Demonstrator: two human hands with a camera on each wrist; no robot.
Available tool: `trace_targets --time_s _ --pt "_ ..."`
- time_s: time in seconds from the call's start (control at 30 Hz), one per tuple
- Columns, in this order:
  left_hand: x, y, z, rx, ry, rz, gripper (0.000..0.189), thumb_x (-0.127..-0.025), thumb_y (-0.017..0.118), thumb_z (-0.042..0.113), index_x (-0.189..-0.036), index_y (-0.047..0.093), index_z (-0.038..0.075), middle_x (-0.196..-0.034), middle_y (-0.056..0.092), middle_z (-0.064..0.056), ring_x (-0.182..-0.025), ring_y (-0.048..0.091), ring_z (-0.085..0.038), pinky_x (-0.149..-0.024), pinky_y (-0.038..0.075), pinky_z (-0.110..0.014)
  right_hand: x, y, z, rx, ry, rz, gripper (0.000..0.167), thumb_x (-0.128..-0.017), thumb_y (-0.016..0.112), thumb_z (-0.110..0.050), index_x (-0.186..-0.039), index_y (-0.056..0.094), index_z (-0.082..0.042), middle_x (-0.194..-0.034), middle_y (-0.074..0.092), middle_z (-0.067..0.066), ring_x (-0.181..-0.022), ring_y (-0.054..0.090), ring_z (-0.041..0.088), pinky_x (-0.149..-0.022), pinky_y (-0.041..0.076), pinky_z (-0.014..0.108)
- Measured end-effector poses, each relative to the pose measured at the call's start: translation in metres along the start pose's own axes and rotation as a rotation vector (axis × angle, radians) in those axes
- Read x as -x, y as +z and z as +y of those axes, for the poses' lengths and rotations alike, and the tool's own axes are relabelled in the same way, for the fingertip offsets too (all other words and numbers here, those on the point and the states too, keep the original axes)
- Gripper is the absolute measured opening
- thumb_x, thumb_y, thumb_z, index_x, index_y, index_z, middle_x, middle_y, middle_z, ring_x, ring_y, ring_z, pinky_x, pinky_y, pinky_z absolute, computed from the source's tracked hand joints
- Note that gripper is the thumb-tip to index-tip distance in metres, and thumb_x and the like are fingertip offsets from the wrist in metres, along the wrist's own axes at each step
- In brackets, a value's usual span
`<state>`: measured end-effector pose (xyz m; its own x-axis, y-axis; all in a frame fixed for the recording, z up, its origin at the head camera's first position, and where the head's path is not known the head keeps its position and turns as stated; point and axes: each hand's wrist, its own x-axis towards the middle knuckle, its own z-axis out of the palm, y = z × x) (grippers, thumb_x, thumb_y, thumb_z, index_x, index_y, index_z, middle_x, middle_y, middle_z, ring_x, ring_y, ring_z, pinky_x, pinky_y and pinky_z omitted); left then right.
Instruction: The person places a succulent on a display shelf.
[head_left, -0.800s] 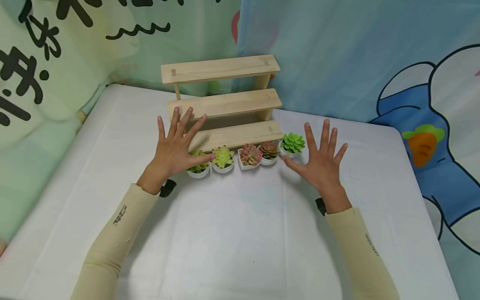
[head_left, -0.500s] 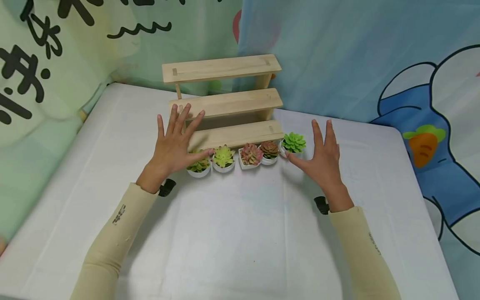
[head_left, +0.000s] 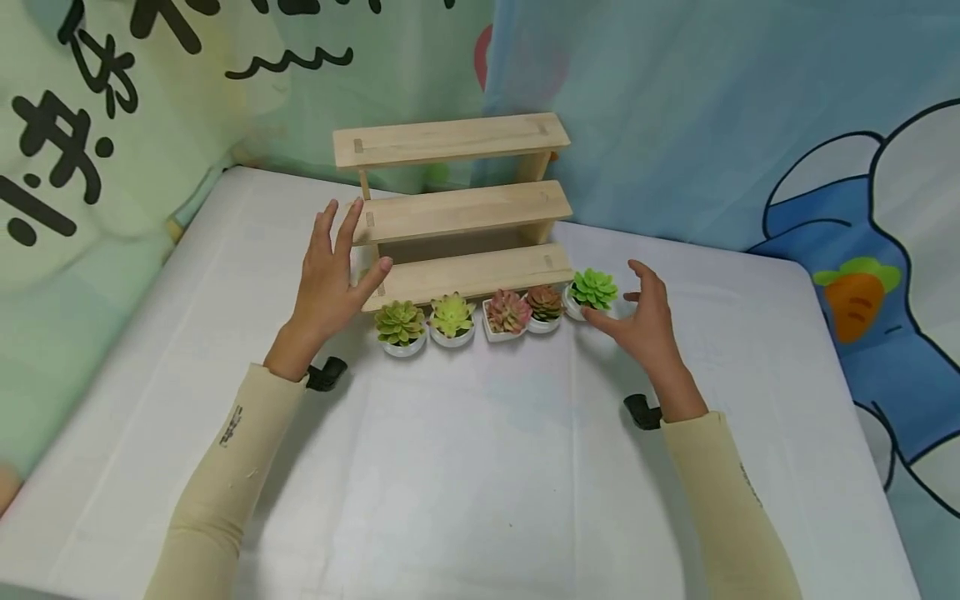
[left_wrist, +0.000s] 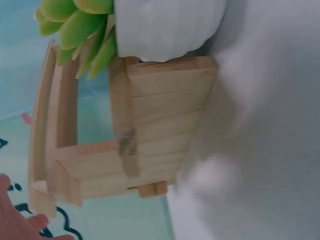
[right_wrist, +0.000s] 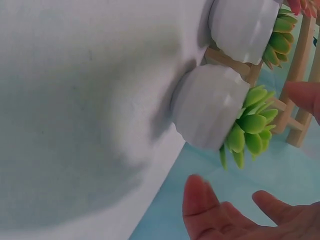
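Note:
My left hand (head_left: 326,279) is held with fingers spread at the left end of a three-tier wooden shelf (head_left: 461,208). Below its thumb stands a green potted succulent (head_left: 400,323), whose white pot (left_wrist: 167,27) fills the top of the left wrist view. On the right, my right hand (head_left: 641,325) reaches toward a bright green succulent (head_left: 594,289) in a white pot (right_wrist: 210,107). Its thumb and bent fingers (right_wrist: 200,205) lie on either side of that plant, with a gap showing in the right wrist view. Neither hand holds anything.
Between the hands, in a row before the lowest tier, stand a yellow-green succulent (head_left: 452,317), a pink one (head_left: 508,312) in a square pot and a reddish-brown one (head_left: 544,303). A white cloth covers the table (head_left: 457,467). Printed curtains (head_left: 660,125) hang behind.
My left hand has shifted left and its thumb has lifted off the leftmost plant's outline. My right hand's fingers have gone from spread to bent beside the bright green succulent. The view has shifted slightly.

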<state>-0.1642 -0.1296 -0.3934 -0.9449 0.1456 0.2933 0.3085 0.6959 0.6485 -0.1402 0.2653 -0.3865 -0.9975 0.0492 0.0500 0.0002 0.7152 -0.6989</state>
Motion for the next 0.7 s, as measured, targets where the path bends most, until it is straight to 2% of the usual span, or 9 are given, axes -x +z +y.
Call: trace_targets --time_s 0.13,0.2,0.27,0.37,0.43,0.5,0.6,0.7 --pt "0.002 0.000 -0.008 0.213 -0.098 -0.029 0.094 -0.089 0.028 0.078 -0.158 0.003 0.020 -0.160 -0.001 -0.020 -0.146 0.007 -0.042 -0.112 0.017 -0.066 -0.002 0.002 0.002 -0.020 0.046 -0.052 0.088 -0.087 0.072 -0.017 -0.152 0.017 0.003 -0.150 0.022 0.032 -0.113 0.046 0.046 -0.085 0.044 0.054" --pt "0.002 0.000 -0.011 0.320 -0.157 -0.035 0.086 -0.096 0.029 0.068 -0.158 -0.001 0.017 -0.158 0.000 -0.023 -0.145 0.011 -0.043 -0.113 0.018 -0.064 -0.003 0.003 0.002 -0.041 0.064 -0.079 0.088 -0.088 0.072 -0.018 -0.153 0.015 0.002 -0.150 0.023 0.032 -0.113 0.046 0.046 -0.085 0.044 0.052" --pt "0.001 0.000 -0.014 0.448 -0.240 -0.037 0.078 -0.102 0.026 0.058 -0.157 -0.003 0.013 -0.157 0.005 -0.026 -0.144 0.017 -0.043 -0.115 0.020 -0.060 -0.005 0.004 0.002 -0.068 0.095 -0.109 0.089 -0.089 0.071 -0.020 -0.154 0.014 0.001 -0.151 0.024 0.031 -0.114 0.045 0.045 -0.084 0.044 0.050" --pt "-0.002 0.000 -0.016 0.624 -0.383 -0.035 0.065 -0.107 0.020 0.043 -0.156 -0.005 0.008 -0.154 0.014 -0.030 -0.137 0.032 -0.047 -0.113 0.028 -0.055 -0.008 0.005 0.004 -0.099 0.149 -0.146 0.091 -0.089 0.071 -0.024 -0.155 0.012 -0.001 -0.152 0.024 0.030 -0.113 0.045 0.041 -0.080 0.046 0.043" --pt "-0.003 0.000 -0.017 0.717 -0.459 -0.031 0.063 -0.107 0.016 0.041 -0.156 -0.005 0.008 -0.152 0.019 -0.030 -0.132 0.040 -0.047 -0.111 0.034 -0.052 -0.010 0.006 0.005 -0.112 0.181 -0.166 0.092 -0.089 0.071 -0.027 -0.155 0.011 -0.002 -0.152 0.024 0.029 -0.108 0.046 0.036 -0.075 0.047 0.035" --pt "-0.003 0.001 -0.018 0.737 -0.485 -0.039 0.062 -0.107 0.014 0.041 -0.156 -0.004 0.008 -0.151 0.022 -0.029 -0.127 0.045 -0.048 -0.105 0.043 -0.048 -0.011 0.006 0.007 -0.116 0.196 -0.178 0.093 -0.089 0.071 -0.028 -0.155 0.011 -0.003 -0.152 0.024 0.028 -0.102 0.046 0.030 -0.069 0.047 0.027" --pt "-0.001 0.002 -0.021 0.740 -0.507 -0.054 0.062 -0.106 0.015 0.043 -0.157 -0.001 0.010 -0.150 0.028 -0.028 -0.120 0.051 -0.047 -0.086 0.057 -0.033 -0.013 0.008 0.009 -0.115 0.197 -0.186 0.093 -0.089 0.072 -0.027 -0.155 0.012 -0.002 -0.152 0.024 0.028 -0.096 0.046 0.024 -0.064 0.047 0.020" --pt "0.002 0.004 -0.023 0.742 -0.517 -0.069 0.062 -0.106 0.019 0.043 -0.157 0.003 0.012 -0.148 0.035 -0.027 -0.115 0.055 -0.046 -0.066 0.056 -0.021 -0.015 0.010 0.009 -0.111 0.206 -0.191 0.091 -0.088 0.072 -0.028 -0.153 0.015 0.001 -0.148 0.028 0.028 -0.093 0.046 0.020 -0.063 0.047 0.019"
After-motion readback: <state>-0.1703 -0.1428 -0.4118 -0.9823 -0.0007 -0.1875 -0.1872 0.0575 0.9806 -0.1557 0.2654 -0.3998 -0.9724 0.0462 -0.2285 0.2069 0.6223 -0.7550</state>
